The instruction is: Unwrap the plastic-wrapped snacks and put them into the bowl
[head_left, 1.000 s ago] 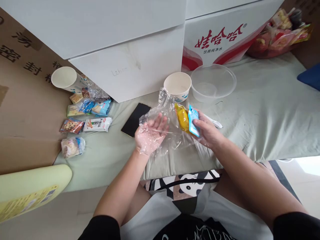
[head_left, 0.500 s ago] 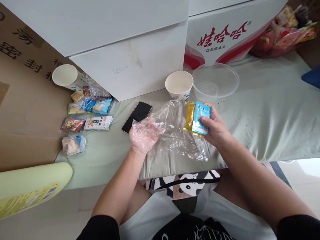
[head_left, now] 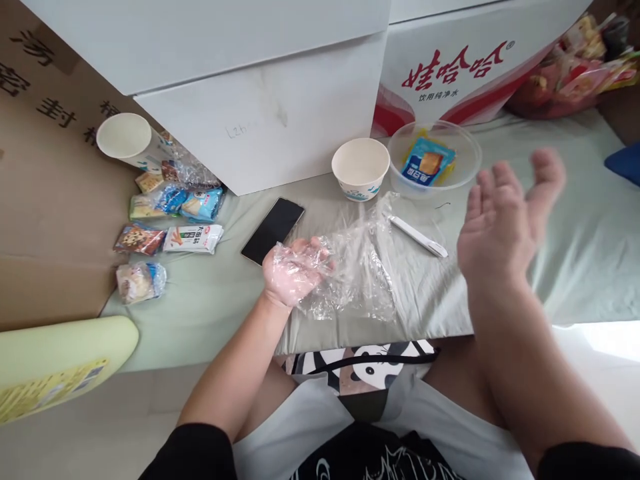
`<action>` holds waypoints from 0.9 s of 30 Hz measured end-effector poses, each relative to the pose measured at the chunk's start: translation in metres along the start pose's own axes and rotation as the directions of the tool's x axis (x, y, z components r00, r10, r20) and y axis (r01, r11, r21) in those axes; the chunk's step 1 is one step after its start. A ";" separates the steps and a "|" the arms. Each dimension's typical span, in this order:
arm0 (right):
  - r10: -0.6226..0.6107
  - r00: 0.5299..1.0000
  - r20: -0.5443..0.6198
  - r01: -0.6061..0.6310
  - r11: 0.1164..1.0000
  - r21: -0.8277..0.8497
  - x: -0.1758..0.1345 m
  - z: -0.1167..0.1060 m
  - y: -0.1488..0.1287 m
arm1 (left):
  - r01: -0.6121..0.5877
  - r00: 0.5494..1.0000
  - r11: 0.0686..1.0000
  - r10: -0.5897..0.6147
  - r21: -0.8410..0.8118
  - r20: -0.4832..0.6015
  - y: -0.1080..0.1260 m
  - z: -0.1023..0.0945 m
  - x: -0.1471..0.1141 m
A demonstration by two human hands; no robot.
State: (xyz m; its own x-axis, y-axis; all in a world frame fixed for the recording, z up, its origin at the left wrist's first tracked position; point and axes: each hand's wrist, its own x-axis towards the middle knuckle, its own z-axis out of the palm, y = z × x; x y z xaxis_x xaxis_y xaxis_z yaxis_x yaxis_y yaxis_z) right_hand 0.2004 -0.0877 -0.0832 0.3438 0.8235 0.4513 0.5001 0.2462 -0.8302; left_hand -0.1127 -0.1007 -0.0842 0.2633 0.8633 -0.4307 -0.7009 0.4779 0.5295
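Observation:
Palm up, my left hand [head_left: 296, 270] holds a crumpled clear plastic bag [head_left: 357, 283], whose film lies over the palm and loosely curled fingers. The rest of the bag spreads rightward across the green cloth. My right hand [head_left: 503, 227] is raised above the cloth on the right, empty, with thumb and fingers apart. Beyond it, a blue snack packet [head_left: 429, 162] rests on a yellow one inside a round clear plastic tub [head_left: 473, 175]. A slim white tool [head_left: 419, 237], its kind unclear, lies between bag and tub.
A paper bowl [head_left: 361, 170] stands left of the tub. A black phone [head_left: 273, 231] lies behind my left hand. Several snack packets [head_left: 193, 239] and a tipped paper cup [head_left: 125, 137] are at the left. White cartons [head_left: 260, 127] border the back; a red bag of goods [head_left: 555, 87] sits far right.
My right hand has let go of the blue and yellow packets, now in the tub, and moved right. The white tool has come into sight. My left hand keeps the plastic bag.

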 end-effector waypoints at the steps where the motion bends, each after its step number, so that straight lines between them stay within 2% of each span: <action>1: 0.022 0.999 -0.039 -0.018 0.996 0.086 -0.009 0.005 0.002 | 0.020 1.000 0.998 -0.020 -0.052 0.005 0.000 0.001 -0.001; 3: 0.083 0.994 -0.074 -0.066 0.977 0.205 -0.027 0.019 0.003 | 0.037 0.999 0.992 -0.035 -0.117 0.023 0.001 0.001 -0.001; 4: 0.103 0.994 -0.043 -0.092 0.973 0.213 -0.034 0.026 0.002 | 0.035 0.999 0.991 -0.032 -0.132 0.028 0.001 0.001 -0.002; 5: 0.118 0.993 0.017 -0.119 0.970 0.211 -0.041 0.032 0.001 | 0.029 0.999 0.990 -0.026 -0.140 0.026 0.001 0.001 -0.002; 7: 0.134 0.968 0.215 -0.176 0.965 0.193 -0.052 0.042 -0.004 | 0.022 1.000 0.991 -0.021 -0.130 0.010 0.001 0.001 -0.002; 9: 0.142 0.888 0.437 -0.228 0.962 0.151 -0.061 0.049 -0.010 | 0.033 0.999 0.995 -0.035 -0.096 -0.010 0.000 -0.001 -0.003; 11: 0.165 0.798 0.580 -0.293 0.947 0.134 -0.068 0.054 -0.014 | 0.055 0.998 0.997 -0.057 -0.056 -0.027 -0.001 -0.005 -0.004; 15: 0.231 0.672 0.704 -0.508 0.835 0.211 -0.077 0.057 -0.023 | 0.031 0.990 0.999 -0.035 -0.036 -0.135 -0.004 -0.017 -0.009; 18: 0.263 0.536 0.802 -0.663 0.719 0.207 -0.081 0.055 -0.034 | -0.033 0.968 0.999 0.023 -0.035 -0.249 -0.004 -0.027 -0.011; 20: 0.260 0.453 0.853 -0.751 0.626 0.208 -0.083 0.055 -0.043 | -0.036 0.966 0.999 0.032 -0.010 -0.258 -0.001 -0.029 -0.010; 21: 0.257 0.436 0.862 -0.783 0.580 0.223 -0.084 0.055 -0.047 | -0.043 0.970 0.999 0.043 0.005 -0.239 0.000 -0.028 -0.010; 22: 0.263 0.446 0.855 -0.803 0.539 0.253 -0.084 0.056 -0.049 | -0.060 0.976 0.998 0.062 0.017 -0.210 0.002 -0.026 -0.009; 23: 0.288 0.483 0.827 -0.809 0.509 0.295 -0.082 0.058 -0.051 | -0.088 0.980 0.996 0.091 0.027 -0.176 0.005 -0.023 -0.007; 24: 0.336 0.540 0.772 -0.799 0.493 0.344 -0.081 0.059 -0.052 | -0.121 0.982 0.992 0.124 0.035 -0.144 0.007 -0.020 -0.006; 26: 0.475 0.654 0.588 -0.751 0.499 0.433 -0.074 0.060 -0.050 | -0.158 0.980 0.985 0.164 0.068 -0.110 0.013 -0.013 -0.002; 27: 0.540 0.685 0.489 -0.728 0.508 0.460 -0.071 0.059 -0.049 | -0.156 0.980 0.983 0.167 0.099 -0.109 0.016 -0.011 0.000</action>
State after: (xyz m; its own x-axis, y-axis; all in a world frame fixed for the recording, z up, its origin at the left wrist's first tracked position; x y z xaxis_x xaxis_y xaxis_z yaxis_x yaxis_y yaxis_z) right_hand 0.1044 -0.1279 -0.0935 0.1174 0.9470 -0.2991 -0.3618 -0.2397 -0.9009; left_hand -0.1310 -0.0954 -0.0840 0.0688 0.9078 -0.4137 -0.6642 0.3511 0.6600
